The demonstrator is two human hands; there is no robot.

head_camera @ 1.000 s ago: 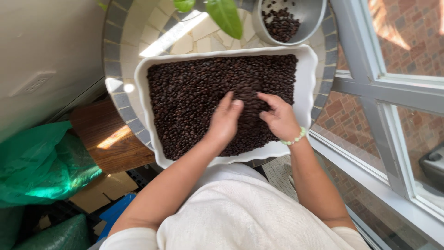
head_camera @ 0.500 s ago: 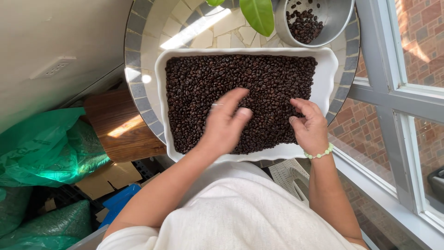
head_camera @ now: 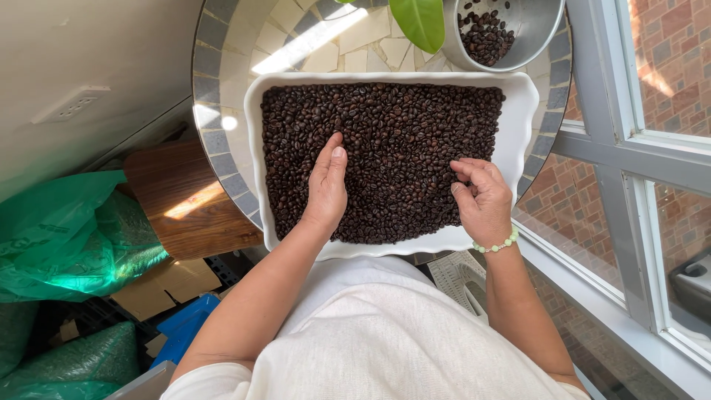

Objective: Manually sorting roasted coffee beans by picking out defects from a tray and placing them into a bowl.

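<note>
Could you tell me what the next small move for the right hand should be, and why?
Probably lift the right hand and carry its pinch to the metal bowl. Its fingers are curled together over the coffee beans in the white tray, and the bowl already holds some beans. The left hand lies flat on them.

- You stand in a home's window nook: round mosaic-tiled table (head_camera: 222, 111), white-framed window (head_camera: 615, 148) facing brick paving.
- Beside you: wall outlet (head_camera: 72, 104), green plastic bags (head_camera: 67, 237), houseplant leaf (head_camera: 419, 21).

Coffee beans (head_camera: 400, 133) fill the tray (head_camera: 522, 104) on the round table (head_camera: 222, 81), a metal bowl (head_camera: 533, 30) just behind it.
</note>
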